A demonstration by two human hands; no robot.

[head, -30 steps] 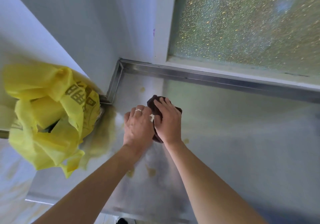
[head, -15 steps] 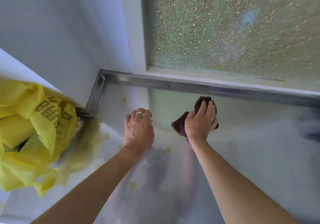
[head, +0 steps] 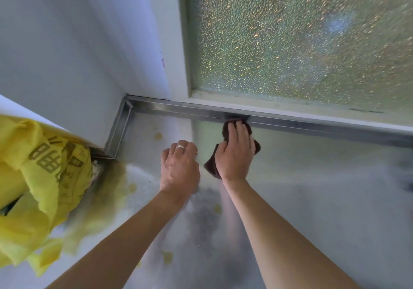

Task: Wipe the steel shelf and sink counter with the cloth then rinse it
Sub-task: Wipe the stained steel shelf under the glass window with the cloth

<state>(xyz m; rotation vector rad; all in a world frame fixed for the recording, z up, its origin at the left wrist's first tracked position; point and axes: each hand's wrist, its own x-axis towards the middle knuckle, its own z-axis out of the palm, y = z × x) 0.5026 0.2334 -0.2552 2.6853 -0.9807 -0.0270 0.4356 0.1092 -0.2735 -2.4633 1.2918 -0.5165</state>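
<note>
Fingers (head: 240, 130) of the right hand (head: 234, 152) lay nearly straight on the cloth (head: 225, 132), pressing it flat against the shelf (head: 312, 188) rather than curling round it, with the tips reaching up to the raised steel rim (head: 290, 123) just below the pebbled window (head: 301, 38). Beside it, the left hand (head: 180, 166), wearing a ring (head: 181, 147), rested knuckles-up on the steel with its fingers bent under; it appeared to hold nothing, though the tips were hidden. Dark brown and soft, the cloth sat a little above the middle of the frame, bunched under the palm, one corner poking out at lower left of the hand and another at its right. Its long axis seemed to run from lower left up toward the rim, roughly in line with the forearm. It looked light, limp and probably damp, so it would likely fold and drag instead of sliding as one piece; a flat palm over its middle, or a gathered handful, would seem the surest hold. Yellowish spots (head: 158, 136) dotted the steel at left and lower centre, suggesting wiping was unfinished there. A yellow bag (head: 40, 177) slumped at the left edge, below the white wall (head: 67, 54).
</note>
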